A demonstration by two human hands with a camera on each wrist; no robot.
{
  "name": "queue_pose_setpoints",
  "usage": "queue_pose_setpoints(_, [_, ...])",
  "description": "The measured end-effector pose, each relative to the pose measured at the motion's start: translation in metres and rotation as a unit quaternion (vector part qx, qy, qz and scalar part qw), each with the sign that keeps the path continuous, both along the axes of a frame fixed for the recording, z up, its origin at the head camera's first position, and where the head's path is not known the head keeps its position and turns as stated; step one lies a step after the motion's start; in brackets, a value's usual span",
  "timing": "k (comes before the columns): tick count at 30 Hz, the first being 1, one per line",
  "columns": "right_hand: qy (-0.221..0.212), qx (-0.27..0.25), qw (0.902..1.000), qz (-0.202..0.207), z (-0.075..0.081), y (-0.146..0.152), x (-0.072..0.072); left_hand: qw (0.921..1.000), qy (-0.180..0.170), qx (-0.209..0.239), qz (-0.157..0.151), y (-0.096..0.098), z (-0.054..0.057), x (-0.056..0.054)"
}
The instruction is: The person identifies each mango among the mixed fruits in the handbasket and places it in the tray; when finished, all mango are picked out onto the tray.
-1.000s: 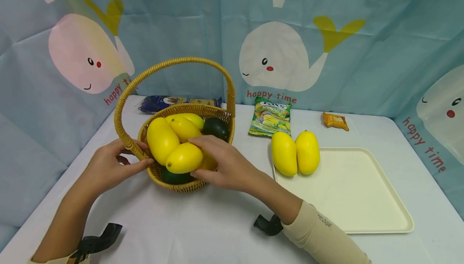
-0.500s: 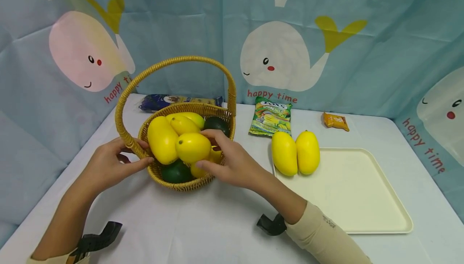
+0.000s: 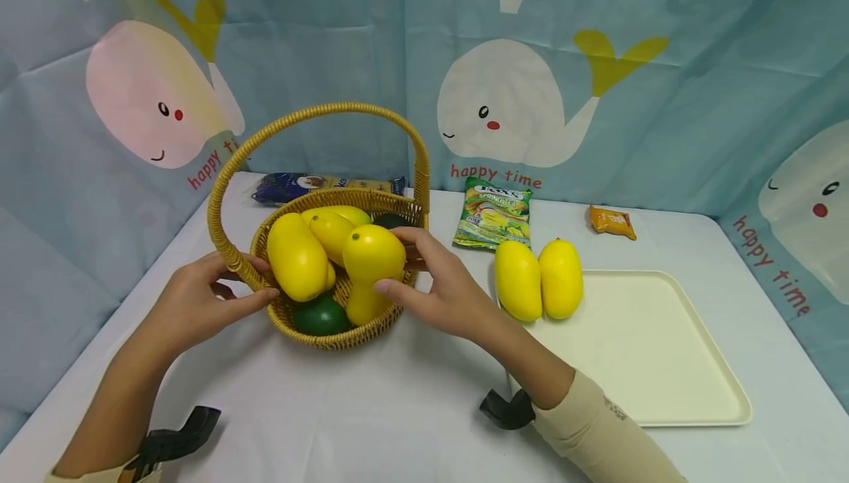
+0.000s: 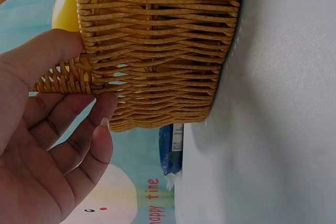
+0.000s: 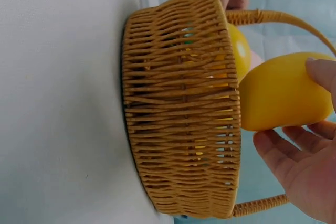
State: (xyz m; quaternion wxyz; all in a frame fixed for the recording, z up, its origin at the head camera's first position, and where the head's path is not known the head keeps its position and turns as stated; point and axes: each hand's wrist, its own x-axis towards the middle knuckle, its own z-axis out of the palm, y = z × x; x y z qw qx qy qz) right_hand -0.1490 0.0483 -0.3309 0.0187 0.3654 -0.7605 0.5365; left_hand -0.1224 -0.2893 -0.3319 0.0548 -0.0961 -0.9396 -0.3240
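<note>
A wicker basket [image 3: 332, 342] with a tall handle holds several yellow mangoes [image 3: 296, 258] and a dark green fruit [image 3: 321, 316]. At its left side, near the foot of the handle, my left hand [image 3: 199, 299] pinches the rim between thumb and fingers. My right hand [image 3: 446, 287] grips a yellow mango [image 5: 283, 93] at the basket's right side, thumb on one face and fingers on the other. The right wrist view has this mango raised above the rim. Beneath it, another yellow fruit [image 3: 365, 307] is partly covered. A second dark fruit [image 3: 390, 221] shows behind my right fingers.
On the right lies a cream tray [image 3: 637, 350], with two mangoes [image 3: 539, 280] side by side at its far left corner. Behind stand a green candy bag [image 3: 494, 214] and a small orange packet [image 3: 612, 222]. A blue packet [image 3: 285, 188] lies behind the basket.
My right hand has lifted the mango up and to the right from among the other fruit, uncovering more of the dark green fruit. My left hand stays on the basket rim.
</note>
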Motion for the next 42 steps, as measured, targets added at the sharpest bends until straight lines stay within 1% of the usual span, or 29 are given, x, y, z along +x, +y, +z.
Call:
queue_pose_setpoints(4, [-0.007,0.0,0.9998,-0.018,0.0,0.003,0.001,1.0,0.002,0.001,0.0,0.0,0.0,0.0])
queue_pose_setpoints(12, [0.002,-0.018,0.9988,-0.046,0.001,0.012,0.003,1.0,-0.002,0.002,0.001,-0.001,0.0,0.001])
queue_pose_setpoints(20, [-0.024,-0.052,0.9957,-0.073,0.003,0.023,0.006,1.0,-0.005,-0.001,0.0,-0.001,0.0,0.0])
queue_pose_setpoints(25, [-0.028,-0.056,0.9936,-0.094,0.006,0.032,0.007,1.0,-0.005,-0.001,-0.001,-0.001,0.0,0.0])
queue_pose_setpoints(32, [-0.047,-0.065,0.9895,-0.121,0.008,0.045,0.009,1.0,-0.002,0.001,-0.002,-0.002,0.0,0.001])
queue_pose_setpoints(39, [-0.064,-0.101,0.9846,-0.127,0.008,0.06,0.008,1.0,0.001,0.001,-0.004,-0.002,-0.001,0.0])
queue_pose_setpoints(42, [-0.063,-0.104,0.9832,-0.136,0.007,0.068,0.008,1.0,-0.001,0.001,-0.005,-0.002,-0.001,0.0])
